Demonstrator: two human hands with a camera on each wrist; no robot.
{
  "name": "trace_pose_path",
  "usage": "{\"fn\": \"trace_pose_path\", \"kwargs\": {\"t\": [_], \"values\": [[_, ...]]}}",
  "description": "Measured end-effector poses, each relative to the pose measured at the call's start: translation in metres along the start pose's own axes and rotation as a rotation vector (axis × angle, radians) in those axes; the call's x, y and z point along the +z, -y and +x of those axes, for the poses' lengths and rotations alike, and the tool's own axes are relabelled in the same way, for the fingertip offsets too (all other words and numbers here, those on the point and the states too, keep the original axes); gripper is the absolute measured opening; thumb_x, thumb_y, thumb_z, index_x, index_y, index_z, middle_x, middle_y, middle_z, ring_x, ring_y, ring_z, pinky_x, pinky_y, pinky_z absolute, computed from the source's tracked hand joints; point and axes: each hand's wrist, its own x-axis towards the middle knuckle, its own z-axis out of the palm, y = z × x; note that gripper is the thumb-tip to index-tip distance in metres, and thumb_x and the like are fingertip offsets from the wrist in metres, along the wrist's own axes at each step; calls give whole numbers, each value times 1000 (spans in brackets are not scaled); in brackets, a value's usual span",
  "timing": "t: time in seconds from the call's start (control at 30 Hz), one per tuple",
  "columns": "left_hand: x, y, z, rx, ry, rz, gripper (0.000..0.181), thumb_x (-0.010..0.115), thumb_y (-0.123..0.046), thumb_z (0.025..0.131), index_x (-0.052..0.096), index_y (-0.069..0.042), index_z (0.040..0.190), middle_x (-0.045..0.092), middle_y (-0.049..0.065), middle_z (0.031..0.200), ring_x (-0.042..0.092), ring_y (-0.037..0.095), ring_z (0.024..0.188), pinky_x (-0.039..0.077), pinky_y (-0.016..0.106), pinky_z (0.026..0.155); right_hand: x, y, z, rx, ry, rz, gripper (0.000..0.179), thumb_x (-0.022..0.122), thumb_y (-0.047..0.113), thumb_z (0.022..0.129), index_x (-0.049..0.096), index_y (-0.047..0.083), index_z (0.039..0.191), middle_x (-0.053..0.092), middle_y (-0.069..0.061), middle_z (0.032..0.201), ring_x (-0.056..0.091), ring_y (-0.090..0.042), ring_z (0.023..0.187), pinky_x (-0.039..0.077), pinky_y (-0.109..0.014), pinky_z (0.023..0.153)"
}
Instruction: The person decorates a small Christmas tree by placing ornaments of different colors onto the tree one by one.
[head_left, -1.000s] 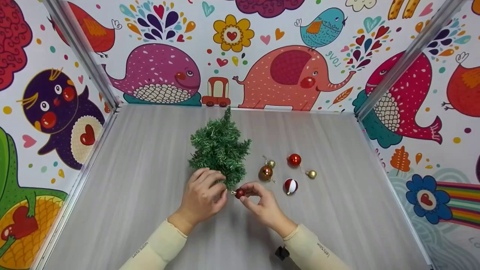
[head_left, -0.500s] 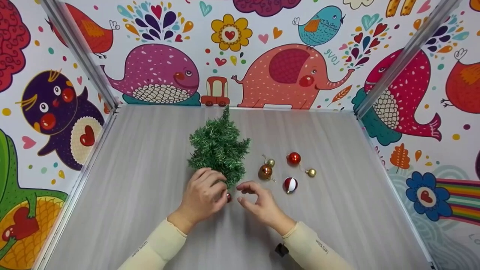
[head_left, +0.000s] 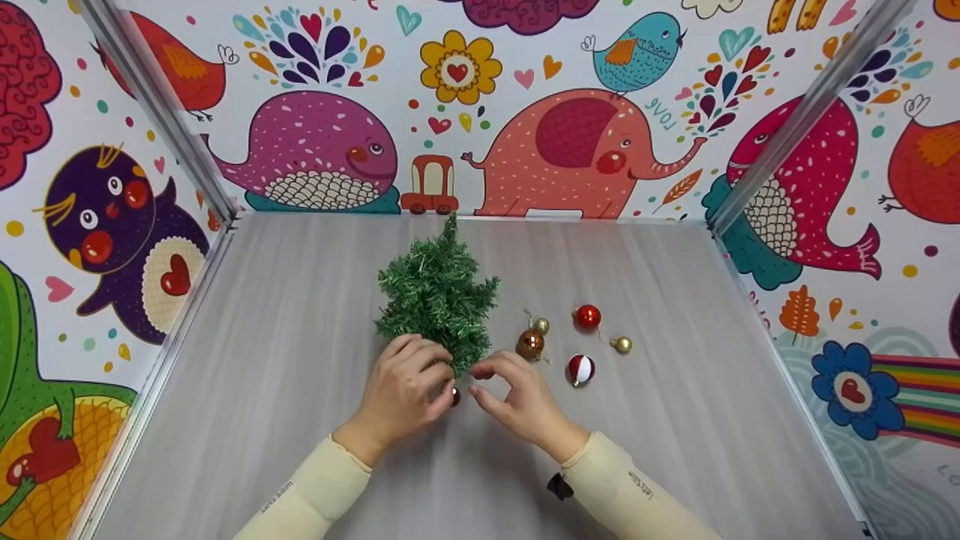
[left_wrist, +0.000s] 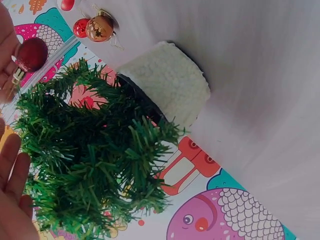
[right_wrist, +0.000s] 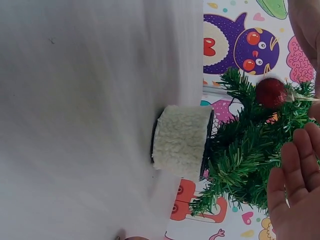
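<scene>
1. Between the two hands hangs a dark red bauble (right_wrist: pixel 271 93), cap upward.
2. Left hand (head_left: pixel 405 386): fingers curled, pinching the bauble near its cap.
3. Right hand (head_left: pixel 523 405): thumb and fingers curved apart, holding nothing.
4. Just beyond both hands, a green tree (head_left: pixel 437 292) stands on the tabletop (head_left: pixel 285 300).
5. Right of the right hand lies a red-and-white bauble (head_left: pixel 580 370).
</scene>
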Motion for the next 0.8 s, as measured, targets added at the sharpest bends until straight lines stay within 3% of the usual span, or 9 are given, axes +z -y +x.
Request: {"fn": "trace_pose_path", "kwargs": {"t": [0.53, 0.8], "values": [[0, 1, 1, -16, 21, -20, 8, 70, -11, 76, 68, -15, 70, 68, -1, 91, 64, 20, 88, 46, 42, 95, 5, -3, 6, -66, 12, -32, 18, 76, 12, 87, 71, 15, 105, 66, 7, 99, 62, -9, 91, 52, -26, 79], [1, 1, 2, -22, 28, -33, 7, 75, -11, 74, 69, -15, 72, 71, 2, 97, 65, 22, 93, 47, 45, 95, 4, -3, 10, -80, 12, -19, 18, 77, 14, 87, 73, 16, 104, 66, 7, 101, 62, -10, 93, 52, -28, 81]]}}
